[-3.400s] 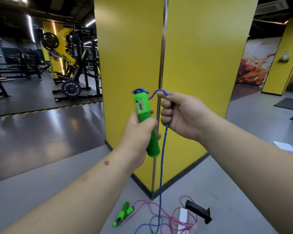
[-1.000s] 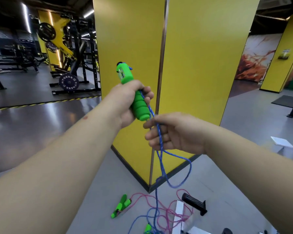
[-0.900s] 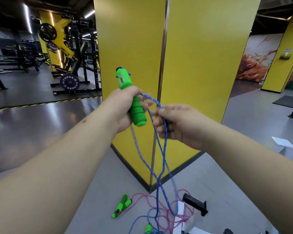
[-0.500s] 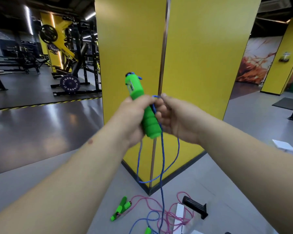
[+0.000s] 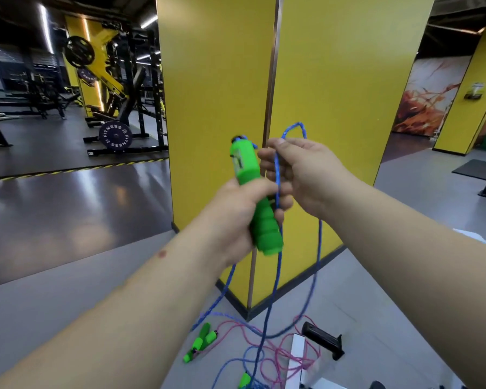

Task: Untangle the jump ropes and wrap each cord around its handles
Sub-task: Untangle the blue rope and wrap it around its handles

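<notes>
The left hand (image 5: 236, 214) grips a green handle (image 5: 254, 197) upright at chest height; just beside it the right hand (image 5: 300, 172) pinches the blue cord (image 5: 277, 175) in curled fingers, a loop poking above. The cord hangs to the floor (image 5: 68, 304), where pink cord (image 5: 278, 352) and two green handles (image 5: 201, 342) lie before the yellow pillar (image 5: 334, 80)

Yellow pillar (image 5: 216, 108), glossy grey floor (image 5: 68, 214), weight racks (image 5: 124, 88) behind.
</notes>
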Tool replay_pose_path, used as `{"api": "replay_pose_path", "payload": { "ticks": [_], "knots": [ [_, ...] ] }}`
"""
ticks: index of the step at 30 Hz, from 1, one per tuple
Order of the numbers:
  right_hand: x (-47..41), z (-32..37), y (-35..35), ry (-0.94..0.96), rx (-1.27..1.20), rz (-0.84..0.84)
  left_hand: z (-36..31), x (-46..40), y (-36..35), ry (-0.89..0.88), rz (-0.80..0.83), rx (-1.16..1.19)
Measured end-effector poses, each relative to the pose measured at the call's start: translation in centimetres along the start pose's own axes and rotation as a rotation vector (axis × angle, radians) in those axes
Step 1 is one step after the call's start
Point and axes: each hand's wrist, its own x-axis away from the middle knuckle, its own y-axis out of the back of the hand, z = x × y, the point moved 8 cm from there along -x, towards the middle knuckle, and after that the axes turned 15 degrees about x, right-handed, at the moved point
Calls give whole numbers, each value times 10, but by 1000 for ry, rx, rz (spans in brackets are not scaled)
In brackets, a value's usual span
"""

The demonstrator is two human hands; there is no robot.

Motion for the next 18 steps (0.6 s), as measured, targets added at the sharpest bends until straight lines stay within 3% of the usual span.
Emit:
{"api": "replay_pose_path", "payload": {
  "ticks": [3,5,9,14,16,18],
  "knots": [
    [27,-33,-17,-248,3,320,-44,-22,-2,-80,-69,77],
    [46,-45,-23,-272,91,473,-69,-36,4,-133,-128,115],
    [36,-14,-16,-56,48,285,-58,-36,23,-85,-190,-19],
    [3,14,2,87,16,13,12,5,8,63,9,-20],
    [6,-3,-2,-7,-1,53,-1,-1,-1,-8,54,-14],
    [23,-30,-13,-203,-29,232,-29,-15,-3,-94,15,2]
  ]
}}
